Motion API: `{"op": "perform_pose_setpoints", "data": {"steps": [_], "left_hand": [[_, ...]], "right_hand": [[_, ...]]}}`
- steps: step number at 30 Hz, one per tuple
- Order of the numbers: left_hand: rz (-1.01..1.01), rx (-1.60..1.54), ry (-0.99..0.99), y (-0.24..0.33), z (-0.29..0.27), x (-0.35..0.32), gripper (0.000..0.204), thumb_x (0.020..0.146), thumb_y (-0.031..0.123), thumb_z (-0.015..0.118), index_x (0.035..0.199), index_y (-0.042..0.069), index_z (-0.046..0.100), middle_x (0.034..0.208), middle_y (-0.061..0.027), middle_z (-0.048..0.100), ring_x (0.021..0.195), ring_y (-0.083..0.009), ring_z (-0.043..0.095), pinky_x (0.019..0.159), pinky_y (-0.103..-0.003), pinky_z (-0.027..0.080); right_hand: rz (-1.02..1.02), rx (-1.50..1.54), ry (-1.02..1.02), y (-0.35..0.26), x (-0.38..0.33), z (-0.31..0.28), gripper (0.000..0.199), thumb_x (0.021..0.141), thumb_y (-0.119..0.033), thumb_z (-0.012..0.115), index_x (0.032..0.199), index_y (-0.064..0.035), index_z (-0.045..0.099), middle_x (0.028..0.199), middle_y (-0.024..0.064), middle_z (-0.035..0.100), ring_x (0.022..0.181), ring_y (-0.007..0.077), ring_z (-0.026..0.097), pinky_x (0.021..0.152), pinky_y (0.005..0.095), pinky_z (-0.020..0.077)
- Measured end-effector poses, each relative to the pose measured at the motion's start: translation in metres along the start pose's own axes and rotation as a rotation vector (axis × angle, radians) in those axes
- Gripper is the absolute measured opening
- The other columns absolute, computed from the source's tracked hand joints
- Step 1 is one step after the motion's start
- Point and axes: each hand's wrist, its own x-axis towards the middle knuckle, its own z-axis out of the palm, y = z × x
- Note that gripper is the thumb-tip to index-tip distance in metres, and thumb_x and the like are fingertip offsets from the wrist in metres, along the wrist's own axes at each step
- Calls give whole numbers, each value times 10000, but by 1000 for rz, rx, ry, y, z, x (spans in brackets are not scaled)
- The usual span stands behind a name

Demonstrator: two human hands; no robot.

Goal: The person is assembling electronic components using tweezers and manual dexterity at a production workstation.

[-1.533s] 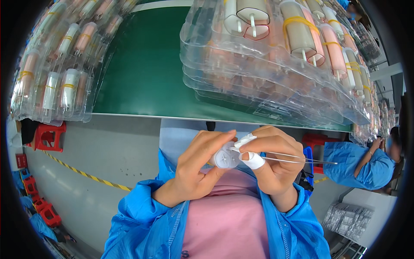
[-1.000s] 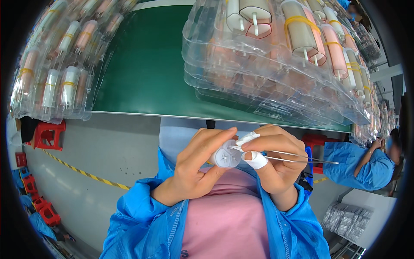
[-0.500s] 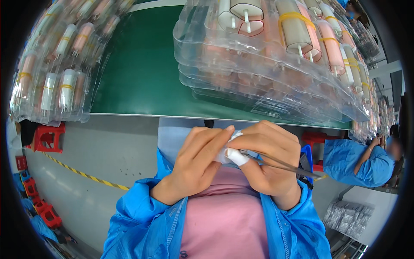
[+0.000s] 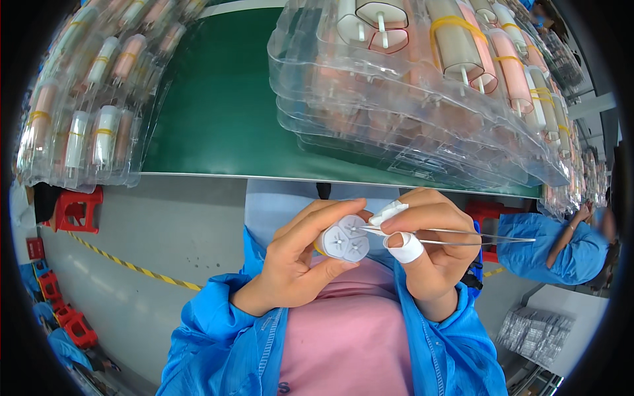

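My left hand [image 4: 297, 254] is closed round a bundle of three white cylinders [image 4: 345, 239], with their ends turned up and a small pin in the middle of each. Pinched in my right hand [image 4: 436, 254] is a pair of metal tweezers [image 4: 475, 243]; their tips reach the pin of the upper cylinder, though whether they grip it I cannot tell. White tape wraps my right thumb [image 4: 404, 247] and a fingertip [image 4: 388, 212]. Both hands are held above my lap, just short of the table edge.
On the green table [image 4: 218, 86], stacked clear plastic trays [image 4: 396, 132] with banded pink, grey and white cylinders stand right of centre. More filled trays [image 4: 99, 165] are at the left. A red stool [image 4: 78, 210] stands on the floor. At the right is a person in blue [image 4: 548, 247].
The bundle has been turned so its ends show between my hands. My right hand has moved slightly right, and the tweezers now point left at the bundle.
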Motion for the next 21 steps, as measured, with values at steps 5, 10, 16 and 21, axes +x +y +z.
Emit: {"op": "perform_pose_setpoints", "data": {"steps": [5,10,16,21], "left_hand": [[-6,24,6,-1,-1,-1,551,762,-4,686,1267,-38,469,1166,-170,542,1053,-235,556,860,-320,463],[77,-40,47,-10,2,-1,546,741,-22,710,1228,-7,464,1195,-198,528,1067,-229,556,854,-303,476],[40,-93,29,-18,1,-8,685,758,-3,715,1311,30,312,1235,-211,491,1092,-216,540,867,-298,474],[-96,-54,22,-9,1,-7,662,781,18,677,1335,12,314,1212,-176,467,1104,-219,502,888,-310,442]], "right_hand": [[-14,-5,-27,0,1,0,153,695,-18,726,838,-3,675,794,117,665,690,188,635,590,254,490],[226,130,24,-7,-8,2,186,731,5,705,906,43,653,907,155,629,756,186,639,624,263,520],[416,466,85,-6,-11,4,235,809,73,598,1042,102,578,1061,175,545,926,282,646,762,332,581],[408,436,92,-1,-16,4,242,823,65,581,1060,110,566,1059,179,543,919,300,649,752,333,588]]}}
